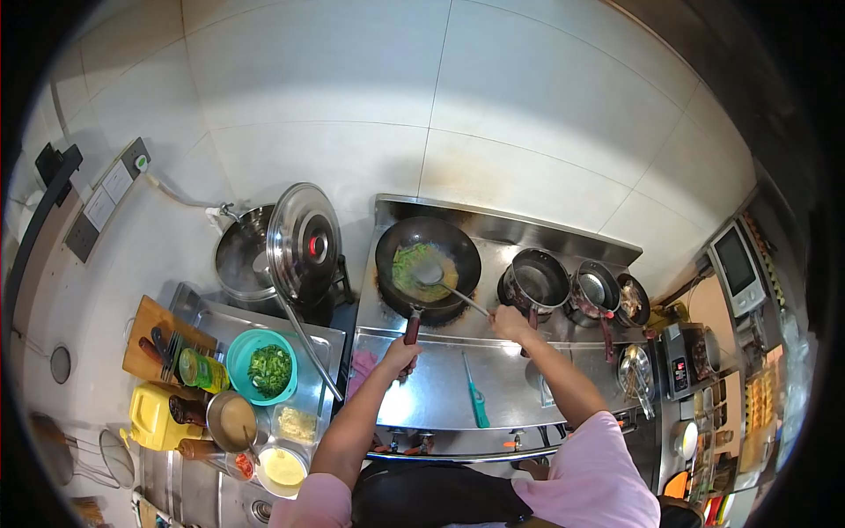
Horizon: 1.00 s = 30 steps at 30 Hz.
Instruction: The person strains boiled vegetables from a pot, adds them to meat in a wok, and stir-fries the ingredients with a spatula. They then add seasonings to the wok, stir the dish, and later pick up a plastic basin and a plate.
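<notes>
A dark wok [471, 260] sits on the stove with green vegetables [411, 260] in a yellowish liquid or mash inside. My left hand [402, 359] is closed around the wok's brown handle [413, 329]. In my right hand [509, 323] is the handle of a metal ladle [429, 272], its bowl resting among the food in the wok. A turquoise lighter [476, 403] lies on the steel counter between my forearms. To the right of the wok stands a dark saucepan [539, 280], close to my right hand.
At left are a tall pot [236, 273] with a leaning steel lid [299, 242], a turquoise bowl [238, 363] of chopped greens, a yellow jug [154, 415] and a pan of brownish liquid [232, 422]. More pots [597, 286] stand right; a red-lit appliance [680, 370] lies beyond.
</notes>
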{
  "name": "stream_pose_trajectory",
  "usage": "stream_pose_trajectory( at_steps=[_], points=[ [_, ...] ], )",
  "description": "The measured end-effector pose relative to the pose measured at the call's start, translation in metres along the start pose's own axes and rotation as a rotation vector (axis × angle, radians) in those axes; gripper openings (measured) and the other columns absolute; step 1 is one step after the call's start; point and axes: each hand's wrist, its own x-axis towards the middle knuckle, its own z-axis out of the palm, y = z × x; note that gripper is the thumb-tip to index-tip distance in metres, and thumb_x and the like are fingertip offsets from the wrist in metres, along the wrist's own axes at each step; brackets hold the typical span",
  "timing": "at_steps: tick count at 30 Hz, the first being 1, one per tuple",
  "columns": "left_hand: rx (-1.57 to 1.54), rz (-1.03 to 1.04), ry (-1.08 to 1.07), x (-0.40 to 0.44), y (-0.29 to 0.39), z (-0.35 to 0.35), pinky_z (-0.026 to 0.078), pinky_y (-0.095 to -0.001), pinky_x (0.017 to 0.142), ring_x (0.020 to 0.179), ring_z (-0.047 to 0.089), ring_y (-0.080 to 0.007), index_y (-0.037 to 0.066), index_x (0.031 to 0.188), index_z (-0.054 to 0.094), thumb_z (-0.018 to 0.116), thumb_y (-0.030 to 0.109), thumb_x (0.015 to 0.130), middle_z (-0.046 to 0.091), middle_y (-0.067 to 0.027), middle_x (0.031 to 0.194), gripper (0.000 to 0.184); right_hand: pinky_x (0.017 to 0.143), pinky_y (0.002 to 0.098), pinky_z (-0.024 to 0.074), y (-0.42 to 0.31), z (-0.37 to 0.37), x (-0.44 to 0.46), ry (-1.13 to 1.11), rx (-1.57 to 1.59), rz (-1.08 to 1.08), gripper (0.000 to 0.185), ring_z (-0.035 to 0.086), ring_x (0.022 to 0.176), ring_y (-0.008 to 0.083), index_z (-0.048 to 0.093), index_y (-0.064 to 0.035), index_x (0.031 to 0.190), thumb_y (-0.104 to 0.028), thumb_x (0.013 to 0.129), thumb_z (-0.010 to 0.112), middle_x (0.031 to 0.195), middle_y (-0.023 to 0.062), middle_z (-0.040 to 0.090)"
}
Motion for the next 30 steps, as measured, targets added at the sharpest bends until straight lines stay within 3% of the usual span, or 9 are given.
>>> stream_pose_trajectory(
  at_steps=[1,6,8,11,14,17,20,24,30],
  points=[
    [0.008,-0.006,0.006,0.0,0.0,0.0,0.039,-0.03,0.036,0.045,0.05,-0.0129,0.009,0.091,0.048,0.066,0.013,0.082,0.049,-0.0016,0.059,0.02,0.09,0.0527,0.0478,0.0,-0.004,0.0,0.01,-0.092,-0.02,0.035,0.063,0.098,0.0465,0.068,0.0025,0.106,-0.028,0.093,0.056,0.097,0.0281,0.067],
    [0.025,-0.007,-0.014,0.008,-0.002,-0.001,0.038,-0.029,0.036,0.045,0.049,-0.0126,0.009,0.092,0.048,0.066,0.014,0.084,0.05,-0.0023,0.061,0.02,0.07,0.0478,0.0551,-0.043,-0.004,0.032,0.063,0.269,0.09,0.03,0.068,0.072,0.0403,0.069,-0.0028,0.107,-0.025,0.094,0.052,0.081,0.0233,0.069],
    [0.017,-0.024,-0.013,0.002,-0.003,0.0,0.038,-0.0279,0.036,0.046,0.049,-0.0114,0.01,0.092,0.049,0.066,0.014,0.084,0.05,-0.0011,0.063,0.019,0.075,0.0494,0.0548,-0.064,-0.001,0.038,0.0,0.412,0.207,0.031,0.067,0.079,0.0422,0.069,-0.0034,0.106,-0.027,0.094,0.052,0.084,0.0245,0.069],
    [0.03,-0.053,-0.004,-0.009,0.009,0.001,0.038,-0.0258,0.037,0.048,0.049,-0.0093,0.012,0.089,0.051,0.067,0.014,0.084,0.05,0.0014,0.066,0.017,0.072,0.0498,0.0548,-0.03,0.013,0.056,0.037,-0.187,-0.24,0.032,0.069,0.079,0.0405,0.069,-0.0039,0.104,-0.028,0.095,0.05,0.085,0.0245,0.069],
    [0.031,-0.048,0.008,-0.006,0.007,0.001,0.038,-0.0268,0.037,0.047,0.049,-0.0102,0.012,0.09,0.05,0.066,0.014,0.085,0.051,0.0004,0.064,0.017,0.075,0.0521,0.054,-0.028,-0.025,0.022,0.046,-0.3,-0.041,0.031,0.069,0.083,0.0404,0.069,-0.0051,0.103,-0.027,0.095,0.048,0.088,0.0236,0.069],
    [0.032,-0.033,-0.013,0.001,0.002,-0.002,0.037,-0.0288,0.037,0.045,0.049,-0.012,0.01,0.093,0.048,0.065,0.014,0.086,0.051,-0.0018,0.062,0.019,0.077,0.0527,0.0535,-0.023,-0.021,0.003,0.094,-0.261,-0.017,0.03,0.068,0.087,0.0415,0.068,-0.0058,0.106,-0.025,0.095,0.048,0.089,0.0231,0.07],
    [0.05,-0.025,-0.031,-0.002,0.004,0.0,0.039,-0.0286,0.037,0.046,0.05,-0.0122,0.009,0.094,0.048,0.066,0.015,0.086,0.052,-0.002,0.063,0.021,0.067,0.047,0.0556,0.023,0.062,0.031,0.168,-0.083,-0.022,0.03,0.07,0.073,0.0383,0.067,-0.0055,0.111,-0.024,0.095,0.051,0.082,0.0226,0.069],
    [-0.005,0.006,-0.021,-0.01,0.002,-0.001,0.04,-0.0281,0.038,0.048,0.051,-0.0122,0.008,0.096,0.05,0.068,0.019,0.087,0.053,-0.0025,0.065,0.024,0.044,0.0384,0.0492,-0.015,-0.005,-0.03,-0.141,0.461,0.176,0.034,0.059,0.044,0.0257,0.064,-0.0032,0.122,-0.022,0.096,0.054,0.067,0.0149,0.064],
    [0.005,0.032,0.042,-0.012,-0.008,0.004,0.042,-0.0259,0.04,0.05,0.052,-0.0103,0.006,0.102,0.054,0.068,0.027,0.09,0.055,-0.0012,0.069,0.028,0.07,0.0461,0.0554,0.001,-0.009,-0.038,0.095,-0.275,-0.119,0.031,0.07,0.078,0.0371,0.067,-0.0064,0.116,-0.024,0.096,0.05,0.087,0.0216,0.07]
  ],
)
